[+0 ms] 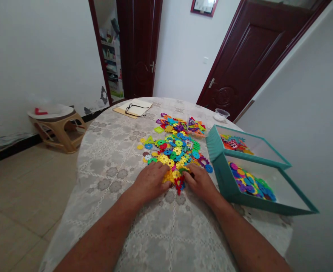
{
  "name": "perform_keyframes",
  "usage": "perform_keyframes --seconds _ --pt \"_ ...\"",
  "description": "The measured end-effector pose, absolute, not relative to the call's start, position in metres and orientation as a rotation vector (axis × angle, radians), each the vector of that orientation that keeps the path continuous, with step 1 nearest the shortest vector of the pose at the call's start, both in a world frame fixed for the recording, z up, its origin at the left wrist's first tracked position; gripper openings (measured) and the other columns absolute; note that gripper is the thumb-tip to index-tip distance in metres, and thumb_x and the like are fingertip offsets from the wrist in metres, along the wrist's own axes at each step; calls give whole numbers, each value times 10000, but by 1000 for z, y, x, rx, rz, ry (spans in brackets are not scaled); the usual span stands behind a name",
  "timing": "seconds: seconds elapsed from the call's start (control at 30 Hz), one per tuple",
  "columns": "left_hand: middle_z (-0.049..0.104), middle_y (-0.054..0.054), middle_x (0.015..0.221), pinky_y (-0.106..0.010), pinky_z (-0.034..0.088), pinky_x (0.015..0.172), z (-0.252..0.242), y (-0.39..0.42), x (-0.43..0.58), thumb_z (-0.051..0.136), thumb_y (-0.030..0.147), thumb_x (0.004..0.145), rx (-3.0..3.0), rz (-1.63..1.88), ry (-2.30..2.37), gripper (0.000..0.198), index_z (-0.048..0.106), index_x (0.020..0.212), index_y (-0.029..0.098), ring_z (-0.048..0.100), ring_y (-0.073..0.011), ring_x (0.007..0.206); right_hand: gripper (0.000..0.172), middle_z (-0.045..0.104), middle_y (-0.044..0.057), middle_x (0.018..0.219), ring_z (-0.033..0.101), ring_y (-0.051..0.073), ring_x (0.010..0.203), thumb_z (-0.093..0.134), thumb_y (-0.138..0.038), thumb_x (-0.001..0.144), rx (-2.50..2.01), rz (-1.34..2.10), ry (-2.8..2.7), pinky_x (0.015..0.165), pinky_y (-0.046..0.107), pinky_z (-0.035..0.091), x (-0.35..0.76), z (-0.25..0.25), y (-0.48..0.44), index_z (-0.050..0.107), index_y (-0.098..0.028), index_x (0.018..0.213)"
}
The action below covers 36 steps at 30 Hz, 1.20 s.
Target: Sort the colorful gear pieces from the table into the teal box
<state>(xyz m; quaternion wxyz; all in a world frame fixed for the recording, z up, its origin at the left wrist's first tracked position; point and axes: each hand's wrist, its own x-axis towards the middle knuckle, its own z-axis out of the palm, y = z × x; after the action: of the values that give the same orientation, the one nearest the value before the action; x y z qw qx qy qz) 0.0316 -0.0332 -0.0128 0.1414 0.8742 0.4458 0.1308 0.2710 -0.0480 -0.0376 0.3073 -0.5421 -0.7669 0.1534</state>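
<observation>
A spread of colourful plastic snowflake discs [178, 145] lies on the round table [144, 226] with a lace-patterned cloth. My left hand [151, 180] rests at the near edge of the pile, fingers curled over yellow discs [169, 175]. My right hand [199, 180] sits beside it, fingers bent onto a green piece and a small red joined piece [179, 184] between the two hands. What each hand grips under its fingers is partly hidden.
Two teal boxes [220, 158] with more discs stand at the right. A clear tub of pieces [196, 126], a small plastic cup [221, 114], and a notebook with glasses [135, 107] sit at the far side. A low stool [59, 126] stands on the floor left.
</observation>
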Motion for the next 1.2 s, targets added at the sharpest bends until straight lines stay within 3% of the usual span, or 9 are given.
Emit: perform_keyframes --seconds 0.1,0.23,0.37,0.53,0.67,0.8,1.0,1.2 --pt "716 -128 1119 -385 490 943 -13 -31 33 531 302 985 2505 356 1383 230 665 1134 190 636 -288 1094 217 693 31 888 635 213 814 575 -383 994 -1535 507 -1791 743 324 466 274 -42 -44 676 -209 1074" --pt "705 -132 1029 -382 487 858 -20 -23 31 441 283 1017 2443 372 1519 224 640 1065 192 648 -285 991 335 663 -19 747 632 191 655 608 -473 959 -1518 811 -1543 612 301 478 272 -45 -42 644 -208 1159" --pt "696 -102 960 -379 471 835 -25 -18 26 470 338 1011 2265 643 1497 187 611 1015 215 633 -264 914 451 671 -30 671 633 181 572 687 -518 894 -1411 1095 -1301 562 291 494 269 -46 -40 601 -198 1200" --pt "650 -17 789 -317 408 682 -22 -17 24 581 389 937 1974 823 1408 165 564 873 238 564 -199 732 461 686 -17 741 647 164 605 781 -488 794 -1261 1276 -1097 573 289 534 267 -46 -39 614 -219 1129" --pt "623 5 762 -291 367 638 -23 -15 26 641 363 873 1899 794 1384 162 556 838 230 536 -177 694 389 675 -25 741 650 167 619 763 -464 783 -1359 1149 -1227 556 273 515 266 -43 -40 625 -218 1049" --pt "611 11 774 -282 374 636 -23 -13 28 645 381 859 1823 768 1322 180 579 856 214 532 -169 701 291 640 -42 694 600 153 591 689 -486 883 -1418 965 -1416 568 266 481 267 -46 -42 632 -220 988" --pt "579 19 746 -268 379 593 -19 -15 26 590 446 908 1683 795 1269 239 561 846 217 524 -158 659 319 721 45 967 684 227 872 585 -529 973 -1422 881 -1508 697 320 563 268 -47 -46 668 -229 1044" --pt "594 19 765 -263 400 591 -16 -14 25 628 423 883 1579 821 1252 214 568 875 217 548 -155 662 271 713 40 933 662 228 870 516 -447 1016 -1485 587 -1599 765 330 517 269 -39 -48 679 -232 1049"
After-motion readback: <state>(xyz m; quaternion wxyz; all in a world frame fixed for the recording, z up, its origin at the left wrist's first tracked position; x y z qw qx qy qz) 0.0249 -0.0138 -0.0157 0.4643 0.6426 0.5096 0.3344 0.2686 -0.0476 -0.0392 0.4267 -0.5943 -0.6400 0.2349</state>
